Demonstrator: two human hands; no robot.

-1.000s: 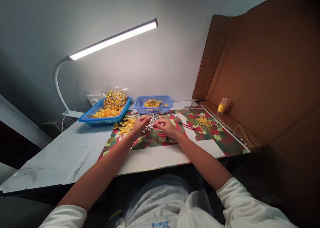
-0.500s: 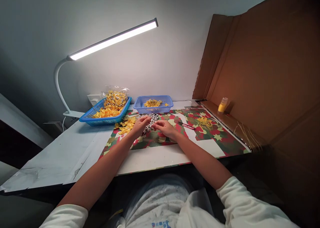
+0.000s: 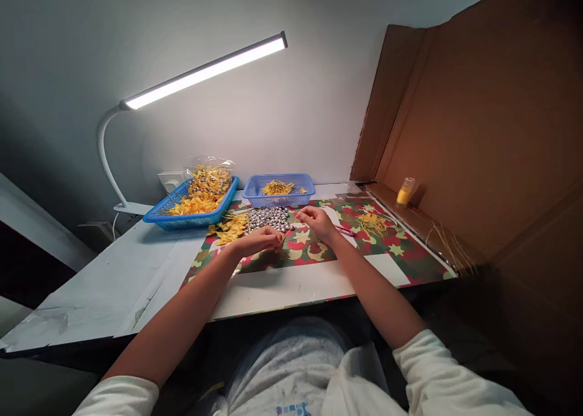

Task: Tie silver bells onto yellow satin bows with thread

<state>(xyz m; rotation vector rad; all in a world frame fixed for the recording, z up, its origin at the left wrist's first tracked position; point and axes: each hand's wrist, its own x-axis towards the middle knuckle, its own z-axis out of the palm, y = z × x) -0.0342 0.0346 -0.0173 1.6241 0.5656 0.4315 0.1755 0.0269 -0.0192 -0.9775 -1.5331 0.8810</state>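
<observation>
A thin yellow cord (image 3: 287,234) runs slantwise between my two hands above the patterned sheet. My left hand (image 3: 260,240) is closed on its lower end, fingers curled. Higher and to the right, my right hand (image 3: 317,222) pinches the upper end between thumb and fingertips. Just beyond my left hand lies a spread of small shiny silver beads or bells (image 3: 268,218); their exact kind is too small to tell. Yellow ribbon pieces (image 3: 231,228) are heaped left of them. Partly hidden behind my right hand is a pink-handled tool (image 3: 345,230).
A blue basket (image 3: 157,221) of yellow ribbon pieces stands at the back left, another basket (image 3: 277,200) at the back middle. Loose yellow cords (image 3: 372,224) lie to the right. A lamp (image 3: 204,71) arches overhead; cardboard (image 3: 483,130) walls the right side, near a yellow-filled bottle (image 3: 405,192).
My hands have drawn apart: the left came down and nearer to me, the right moved right and slightly up. The cord between them now shows, and more silver pieces are uncovered.
</observation>
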